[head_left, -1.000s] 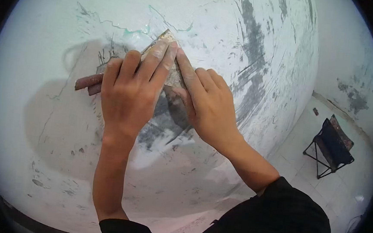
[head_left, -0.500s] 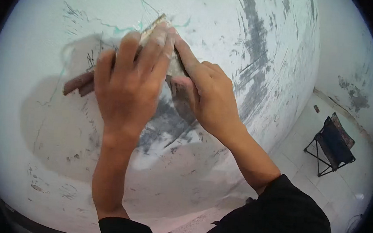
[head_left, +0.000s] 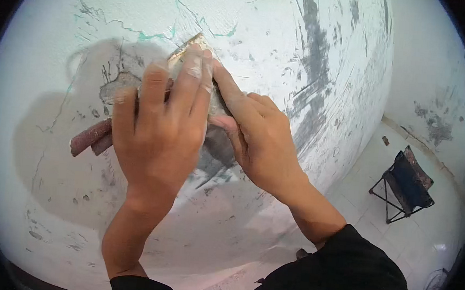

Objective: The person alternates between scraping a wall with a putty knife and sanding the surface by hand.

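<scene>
Both my hands are on a flat, dust-covered sanding block (head_left: 186, 47) pressed against the white wall (head_left: 228, 204). My left hand (head_left: 159, 118) lies over it, fingers reaching toward its upper end and partly bent, with white wrapping on some fingertips. From under that hand, a reddish-brown curled piece like sandpaper (head_left: 90, 138) sticks out to the left; how it joins the block is hidden. My right hand (head_left: 263, 136) grips the block's right edge, index finger stretched along it and thumb below. Most of the block is covered by my hands.
Dark grey smears (head_left: 315, 54) and thin greenish lines (head_left: 143, 34) mark the wall. A rough grey patch (head_left: 112, 89) shows beside my left fingers. A folding stool (head_left: 407, 181) stands on the tiled floor (head_left: 368, 208) at right, near a small brown piece (head_left: 385, 140).
Both hands and the block have moved down along the wall. The curled brown piece has dropped with them, and the rough grey patch above it shows more fully.
</scene>
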Motion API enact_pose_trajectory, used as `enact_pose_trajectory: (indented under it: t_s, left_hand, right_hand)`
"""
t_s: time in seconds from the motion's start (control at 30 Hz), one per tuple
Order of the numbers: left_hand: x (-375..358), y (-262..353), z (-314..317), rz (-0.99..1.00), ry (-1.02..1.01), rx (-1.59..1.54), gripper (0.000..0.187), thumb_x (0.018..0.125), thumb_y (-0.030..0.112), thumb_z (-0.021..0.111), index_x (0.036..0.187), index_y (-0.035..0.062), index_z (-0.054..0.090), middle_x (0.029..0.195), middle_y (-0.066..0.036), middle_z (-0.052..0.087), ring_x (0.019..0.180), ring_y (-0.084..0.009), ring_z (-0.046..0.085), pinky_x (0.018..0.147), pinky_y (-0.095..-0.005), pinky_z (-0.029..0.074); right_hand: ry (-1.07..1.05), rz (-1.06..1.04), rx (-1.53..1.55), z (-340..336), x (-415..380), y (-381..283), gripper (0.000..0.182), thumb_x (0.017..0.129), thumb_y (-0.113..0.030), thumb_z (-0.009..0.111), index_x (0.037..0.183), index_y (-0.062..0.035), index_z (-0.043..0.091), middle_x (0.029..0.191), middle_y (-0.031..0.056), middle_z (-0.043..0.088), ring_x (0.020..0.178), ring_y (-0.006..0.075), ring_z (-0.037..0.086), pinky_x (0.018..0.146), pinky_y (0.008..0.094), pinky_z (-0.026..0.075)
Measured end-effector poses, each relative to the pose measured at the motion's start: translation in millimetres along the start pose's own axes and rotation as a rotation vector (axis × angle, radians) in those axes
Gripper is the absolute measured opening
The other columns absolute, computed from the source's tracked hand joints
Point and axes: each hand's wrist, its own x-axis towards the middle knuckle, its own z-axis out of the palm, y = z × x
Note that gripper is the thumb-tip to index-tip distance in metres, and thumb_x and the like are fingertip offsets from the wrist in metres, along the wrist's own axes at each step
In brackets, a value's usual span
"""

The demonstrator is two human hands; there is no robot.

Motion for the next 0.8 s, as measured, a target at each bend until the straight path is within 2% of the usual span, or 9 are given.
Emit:
enact_pose_trajectory:
  t_s: [0.27,0.37,0.43,0.5,0.6,0.77,0.8]
  left_hand:
    - [13.9,6.4,8.8,-0.051,0.062,0.140,0.036,0.077,0.017,0.074,0.113,0.0238,0.074,0.119,0.014,0.067,0.113,-0.0138,0.054,0.091,-0.0291,0.040]
    - [8.5,7.6,4.7,-0.047,0.039,0.094,0.037,0.077,0.016,0.073,0.114,0.0231,0.074,0.119,0.014,0.067,0.113,-0.0143,0.054,0.090,-0.0300,0.041]
    - [16.0,1.2,11.3,-0.049,0.069,0.070,0.036,0.077,0.016,0.073,0.113,0.0225,0.074,0.119,0.013,0.067,0.112,-0.0146,0.054,0.090,-0.0304,0.041]
    - [18.1,0.9,10.8,-0.053,0.094,0.038,0.036,0.077,0.016,0.073,0.113,0.0220,0.074,0.120,0.013,0.066,0.112,-0.0148,0.054,0.090,-0.0309,0.041]
    - [18.8,3.2,7.2,-0.074,0.074,0.057,0.035,0.077,0.015,0.074,0.111,0.0211,0.074,0.118,0.012,0.067,0.112,-0.0157,0.054,0.090,-0.0319,0.043]
    - [25.3,3.5,12.7,-0.053,0.112,0.117,0.035,0.077,0.015,0.073,0.112,0.0201,0.074,0.112,0.011,0.068,0.110,-0.0165,0.055,0.086,-0.0319,0.043]
    - [23.5,5.8,8.4,-0.062,0.085,0.091,0.031,0.079,0.018,0.071,0.110,0.0195,0.075,0.112,0.011,0.069,0.109,-0.0168,0.056,0.087,-0.0321,0.042]
  right_hand:
    - [0.073,-0.041,0.070,7.7,10.5,16.4,0.056,0.096,-0.024,0.060,0.144,0.0010,0.044,0.068,0.0120,0.054,0.064,0.0280,0.051,0.068,0.0383,0.041]
    - [-0.015,-0.011,0.014,-4.0,7.0,11.2,0.057,0.096,-0.025,0.060,0.144,0.0011,0.044,0.067,0.0118,0.055,0.063,0.0279,0.050,0.068,0.0378,0.041]
    - [-0.014,-0.030,-0.013,-0.3,15.8,15.1,0.058,0.096,-0.026,0.061,0.144,0.0018,0.044,0.068,0.0121,0.056,0.062,0.0280,0.051,0.066,0.0372,0.040]
    - [0.073,-0.040,0.099,5.8,16.9,15.5,0.057,0.096,-0.026,0.061,0.143,0.0012,0.045,0.068,0.0125,0.056,0.062,0.0286,0.051,0.065,0.0377,0.041]
    - [0.003,-0.004,0.047,-4.3,11.5,6.1,0.055,0.096,-0.024,0.061,0.142,0.0013,0.046,0.068,0.0133,0.056,0.063,0.0296,0.052,0.065,0.0385,0.042]
    - [0.030,0.031,0.117,-0.1,19.9,10.7,0.056,0.094,-0.022,0.064,0.142,0.0008,0.046,0.068,0.0147,0.055,0.064,0.0300,0.053,0.066,0.0380,0.043]
    - [0.025,0.037,0.108,-2.6,17.5,10.6,0.057,0.093,-0.021,0.064,0.143,0.0007,0.046,0.069,0.0151,0.056,0.065,0.0300,0.053,0.066,0.0379,0.042]
